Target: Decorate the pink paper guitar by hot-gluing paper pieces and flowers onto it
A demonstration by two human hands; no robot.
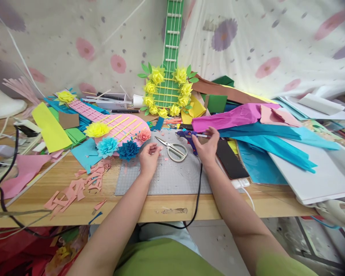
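Note:
My left hand point(149, 158) is closed in a pinch over the grey cutting mat point(172, 180), with a small pink paper piece point(160, 148) at its fingertips. My right hand point(208, 147) is at the blue-purple glue gun point(187, 134), thumb by its handle and fingers spread apart; part of the gun is hidden behind the hand. Between both hands lie scissors point(175, 150) with pale handles, blades slightly apart. Left of my left hand rests a pink paper guitar point(123, 124) bearing a yellow flower point(97, 129), a light blue flower point(107, 147), a dark blue flower point(128, 150) and a coral flower point(144, 135).
A green paper guitar point(172, 46) with yellow flowers leans against the back curtain. Pink paper scraps point(71, 193) litter the left of the table. To the right are a phone point(232, 159), blue crepe paper point(276, 147) and magenta paper point(227, 117). The gun's black cord point(199, 188) hangs over the front edge.

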